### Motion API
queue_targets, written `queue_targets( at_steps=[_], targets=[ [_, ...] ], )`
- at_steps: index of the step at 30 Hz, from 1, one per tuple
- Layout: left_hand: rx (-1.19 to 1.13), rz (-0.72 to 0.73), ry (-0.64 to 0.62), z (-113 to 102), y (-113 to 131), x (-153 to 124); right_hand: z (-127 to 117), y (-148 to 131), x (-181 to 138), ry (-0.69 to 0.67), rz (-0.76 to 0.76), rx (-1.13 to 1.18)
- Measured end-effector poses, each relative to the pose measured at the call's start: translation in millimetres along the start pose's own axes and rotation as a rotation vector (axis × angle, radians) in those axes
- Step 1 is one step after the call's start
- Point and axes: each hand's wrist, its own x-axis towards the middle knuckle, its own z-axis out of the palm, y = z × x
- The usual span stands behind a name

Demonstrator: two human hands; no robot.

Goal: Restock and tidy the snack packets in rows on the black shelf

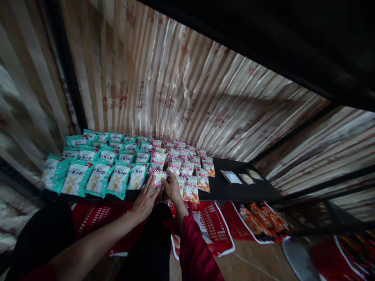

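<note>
On a black shelf (222,188) lie rows of teal snack packets (98,177) at the left and red-and-white snack packets (187,168) in the middle. Both hands meet on one red-and-white packet (159,176) at the shelf's front edge. My left hand (145,199), bare-armed, has its fingers closed on the packet's left side. My right hand (172,188), in a red sleeve, pinches its right side. The packet sits between the teal rows and the red rows.
Three small flat packets (232,176) lie on the shelf's right part. Red plastic baskets (211,226) stand below the shelf, one holding orange packets (260,218). A striped plastic sheet (181,93) covers the wall behind. A dark shelf board (293,35) hangs overhead.
</note>
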Motion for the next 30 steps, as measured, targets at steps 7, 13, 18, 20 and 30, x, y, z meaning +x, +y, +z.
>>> queue_targets(
  at_steps=[7, 13, 18, 20, 30],
  targets=[
    [-0.019, 0.038, -0.034, 0, 2, -9, 2, 5, 10, 0.038, 0.029, -0.016],
    [-0.031, 0.045, -0.056, 0, 6, -9, 0, 2, 17, 0.024, 0.077, 0.001],
    [0.004, 0.054, -0.084, 1, 7, -10, -2, 0, 21, 0.051, 0.070, -0.025],
    [0.005, 0.052, -0.096, 2, 6, -11, -2, 0, 22, 0.060, 0.040, -0.027],
    [0.006, 0.034, -0.102, 8, 3, -17, 5, -2, 32, 0.252, -0.040, 0.106]
  ],
)
